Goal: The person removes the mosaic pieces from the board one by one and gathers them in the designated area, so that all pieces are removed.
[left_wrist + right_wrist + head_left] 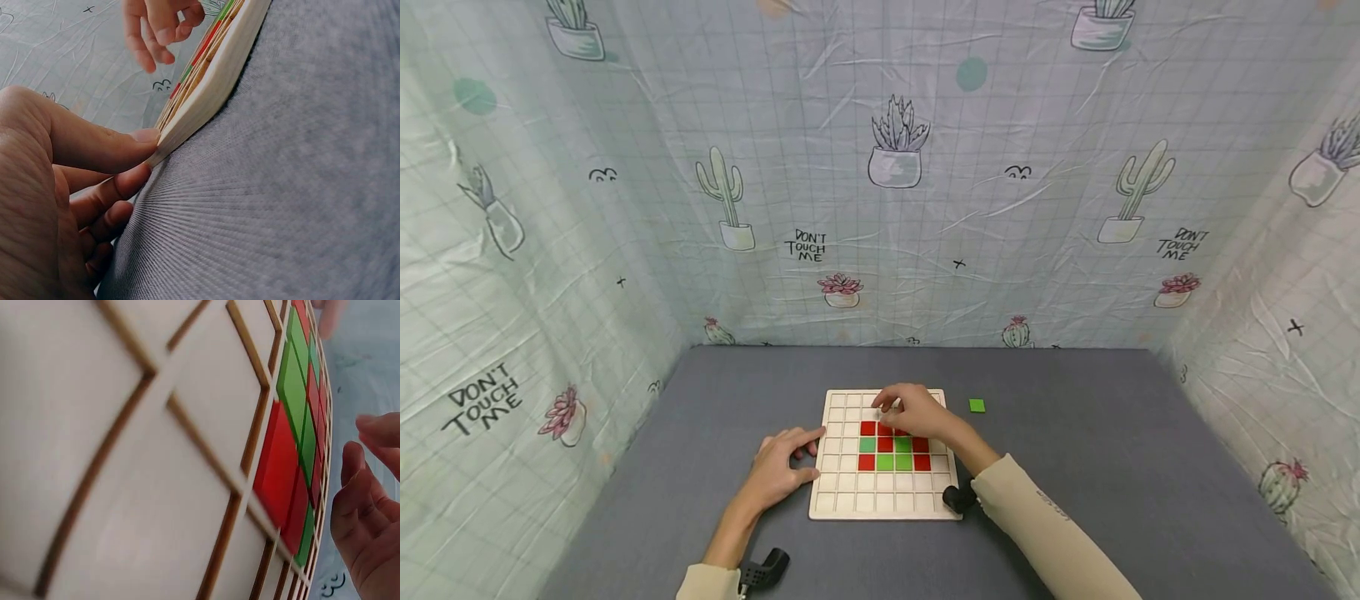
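A light wooden grid board (839,502) lies flat on the grey table, with red tiles (867,462) and green tiles (894,462) set in its middle squares. My left hand (778,468) rests at the board's left edge; thumb and index finger touch it at two points, spread apart. In the left wrist view the thumb tip (147,135) lies right at the rim. Over the board's far part hovers my right hand (917,412), fingers loosely bent. A gap shows between its thumb and fingers (353,500) in the right wrist view, with nothing visible in it.
One loose green tile (977,406) lies on the table (1060,433) just beyond the board's right side. A printed cloth (955,275) hangs behind the table and along both sides. Small black devices (765,568) are worn at the wrists.
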The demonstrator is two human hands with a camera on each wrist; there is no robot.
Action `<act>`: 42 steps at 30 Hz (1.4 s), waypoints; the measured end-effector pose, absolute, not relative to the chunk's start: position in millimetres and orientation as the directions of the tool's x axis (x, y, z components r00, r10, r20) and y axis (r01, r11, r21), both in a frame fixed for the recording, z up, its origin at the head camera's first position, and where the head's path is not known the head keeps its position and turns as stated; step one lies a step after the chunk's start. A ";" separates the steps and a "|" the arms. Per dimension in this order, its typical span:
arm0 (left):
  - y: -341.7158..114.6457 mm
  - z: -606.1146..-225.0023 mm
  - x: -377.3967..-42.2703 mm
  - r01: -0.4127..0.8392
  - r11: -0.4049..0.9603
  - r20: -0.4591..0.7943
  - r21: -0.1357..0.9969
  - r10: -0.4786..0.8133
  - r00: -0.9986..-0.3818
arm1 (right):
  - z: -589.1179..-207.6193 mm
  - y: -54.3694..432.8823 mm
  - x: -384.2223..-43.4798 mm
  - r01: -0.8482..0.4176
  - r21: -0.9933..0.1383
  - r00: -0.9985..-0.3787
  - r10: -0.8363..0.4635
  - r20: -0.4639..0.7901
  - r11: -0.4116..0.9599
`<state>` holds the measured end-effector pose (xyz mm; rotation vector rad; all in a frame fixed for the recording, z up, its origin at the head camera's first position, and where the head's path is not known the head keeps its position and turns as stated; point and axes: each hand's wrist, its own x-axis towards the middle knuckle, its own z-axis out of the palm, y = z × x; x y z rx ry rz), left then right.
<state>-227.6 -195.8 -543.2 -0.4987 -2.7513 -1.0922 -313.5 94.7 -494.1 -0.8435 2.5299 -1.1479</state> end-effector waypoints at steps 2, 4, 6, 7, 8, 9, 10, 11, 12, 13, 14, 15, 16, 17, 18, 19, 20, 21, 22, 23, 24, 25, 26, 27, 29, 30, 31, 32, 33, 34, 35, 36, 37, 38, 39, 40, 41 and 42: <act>-195.4 -543.4 -228.5 0.350 0.685 0.241 0.640 0.253 -0.937 | -494.4 89.9 -314.5 -0.413 -0.730 -0.806 -0.591 0.015 0.545; -195.2 -543.7 -228.8 0.342 0.690 0.232 0.638 0.251 -0.940 | -494.7 85.6 -314.9 -0.421 -0.709 -0.806 -0.592 0.006 0.566; -195.0 -543.4 -228.9 0.335 0.694 0.224 0.637 0.249 -0.942 | -495.3 82.3 -315.1 -0.427 -0.688 -0.807 -0.591 -0.003 0.587; -195.0 -543.5 -229.0 0.332 0.696 0.220 0.637 0.248 -0.943 | -495.6 80.8 -315.0 -0.425 -0.684 -0.808 -0.590 -0.008 0.592; -195.1 -543.6 -228.9 0.328 0.697 0.217 0.638 0.247 -0.945 | -495.5 79.4 -314.7 -0.427 -0.680 -0.807 -0.590 -0.010 0.596; -195.1 -543.6 -229.0 0.327 0.699 0.215 0.636 0.246 -0.945 | -495.0 77.9 -314.3 -0.431 -0.672 -0.807 -0.590 -0.011 0.602; -195.0 -543.6 -229.2 0.324 0.700 0.213 0.636 0.245 -0.946 | -494.7 76.9 -313.9 -0.433 -0.669 -0.807 -0.591 -0.012 0.605; -194.8 -543.7 -229.3 0.323 0.700 0.211 0.637 0.245 -0.946 | -494.6 75.8 -313.9 -0.434 -0.663 -0.807 -0.590 -0.015 0.610; -194.6 -543.9 -229.4 0.322 0.701 0.210 0.636 0.244 -0.947 | -494.3 74.9 -313.8 -0.437 -0.659 -0.806 -0.591 -0.015 0.612; -194.4 -544.1 -229.7 0.323 0.700 0.212 0.637 0.244 -0.946 | -494.1 74.2 -313.7 -0.442 -0.654 -0.804 -0.594 -0.014 0.614; -194.2 -544.1 -229.8 0.324 0.699 0.213 0.637 0.244 -0.946 | -494.1 73.5 -313.7 -0.449 -0.647 -0.802 -0.597 -0.012 0.616; -194.0 -544.1 -230.0 0.326 0.697 0.216 0.639 0.244 -0.945 | -494.0 72.9 -313.8 -0.454 -0.643 -0.800 -0.600 -0.011 0.617; -193.9 -543.9 -230.1 0.327 0.695 0.218 0.640 0.244 -0.945 | -494.0 72.6 -313.8 -0.459 -0.637 -0.797 -0.603 -0.011 0.619; -193.7 -543.6 -230.1 0.330 0.692 0.221 0.643 0.245 -0.944 | -494.2 72.2 -314.1 -0.463 -0.632 -0.796 -0.606 -0.011 0.621; -193.5 -543.6 -230.3 0.332 0.691 0.224 0.642 0.245 -0.943 | -494.1 72.1 -314.0 -0.466 -0.629 -0.795 -0.606 -0.011 0.623; -193.3 -543.6 -230.5 0.335 0.689 0.226 0.643 0.246 -0.942 | -494.0 72.0 -313.9 -0.469 -0.624 -0.795 -0.607 -0.011 0.625; -193.2 -543.6 -230.7 0.337 0.689 0.228 0.642 0.248 -0.941 | -494.0 71.9 -314.0 -0.469 -0.622 -0.795 -0.607 -0.012 0.627; -193.2 -543.6 -230.8 0.338 0.688 0.229 0.642 0.249 -0.941 | -494.2 71.7 -314.1 -0.471 -0.616 -0.796 -0.606 -0.012 0.631; -193.3 -543.6 -230.9 0.340 0.687 0.230 0.642 0.250 -0.940 | -494.4 71.5 -314.3 -0.471 -0.612 -0.796 -0.605 -0.014 0.635; -193.4 -543.6 -231.0 0.341 0.684 0.231 0.645 0.251 -0.940 | -494.8 71.2 -314.5 -0.473 -0.611 -0.796 -0.605 -0.012 0.634; -193.6 -543.5 -231.0 0.340 0.684 0.230 0.645 0.250 -0.941 | -494.9 71.0 -314.6 -0.476 -0.611 -0.794 -0.608 -0.010 0.632; -193.9 -543.2 -230.9 0.338 0.683 0.229 0.647 0.248 -0.941 | -495.4 70.4 -314.9 -0.483 -0.610 -0.791 -0.612 -0.005 0.629; -194.3 -542.8 -230.6 0.335 0.685 0.228 0.647 0.246 -0.942 | -495.8 69.9 -315.2 -0.485 -0.610 -0.789 -0.615 -0.005 0.627; -194.5 -542.5 -230.5 0.334 0.685 0.228 0.647 0.244 -0.942 | -495.9 69.4 -315.2 -0.486 -0.609 -0.788 -0.616 -0.004 0.626; -195.0 -541.9 -230.1 0.333 0.686 0.229 0.647 0.243 -0.943 | -495.9 68.5 -315.0 -0.485 -0.610 -0.787 -0.617 -0.007 0.626; -195.1 -541.7 -230.0 0.333 0.687 0.229 0.645 0.242 -0.943 | -495.9 68.1 -314.8 -0.483 -0.610 -0.789 -0.615 -0.009 0.628; -195.1 -541.6 -229.9 0.335 0.688 0.230 0.644 0.244 -0.942 | -495.5 67.7 -314.6 -0.480 -0.608 -0.791 -0.612 -0.012 0.632; -195.1 -541.7 -229.9 0.336 0.689 0.231 0.642 0.245 -0.942 | -495.3 67.6 -314.2 -0.477 -0.608 -0.792 -0.611 -0.015 0.634; -195.0 -541.8 -229.8 0.336 0.688 0.231 0.643 0.245 -0.942 | -495.1 67.5 -313.9 -0.478 -0.606 -0.792 -0.610 -0.016 0.636; -195.0 -541.8 -229.6 0.335 0.689 0.229 0.642 0.244 -0.942 | -494.9 67.2 -313.8 -0.479 -0.605 -0.791 -0.611 -0.017 0.636; -195.1 -541.8 -229.4 0.333 0.691 0.227 0.641 0.244 -0.943 | -494.9 67.1 -313.6 -0.482 -0.604 -0.790 -0.613 -0.014 0.635; -195.1 -542.0 -229.2 0.331 0.692 0.226 0.642 0.241 -0.944 | -494.8 66.9 -313.5 -0.483 -0.602 -0.790 -0.614 -0.015 0.636; -195.2 -542.1 -228.9 0.329 0.694 0.224 0.640 0.241 -0.944 | -494.7 66.8 -313.3 -0.484 -0.601 -0.789 -0.615 -0.015 0.636; -195.2 -542.0 -228.5 0.328 0.696 0.223 0.639 0.240 -0.945 | -494.9 66.7 -313.1 -0.486 -0.600 -0.788 -0.616 -0.014 0.636; -195.2 -542.1 -228.1 0.328 0.696 0.224 0.639 0.240 -0.945 | -494.8 66.6 -312.8 -0.485 -0.599 -0.789 -0.615 -0.014 0.637; -195.3 -542.2 -227.8 0.330 0.695 0.225 0.639 0.241 -0.944 | -494.9 66.5 -312.6 -0.485 -0.597 -0.790 -0.613 -0.014 0.639; -195.2 -542.3 -227.5 0.330 0.694 0.225 0.640 0.241 -0.944 | -494.9 66.4 -312.4 -0.484 -0.597 -0.790 -0.613 -0.017 0.640; -195.2 -542.3 -227.2 0.330 0.694 0.225 0.640 0.242 -0.944 | -494.9 66.1 -312.3 -0.482 -0.596 -0.790 -0.613 -0.020 0.642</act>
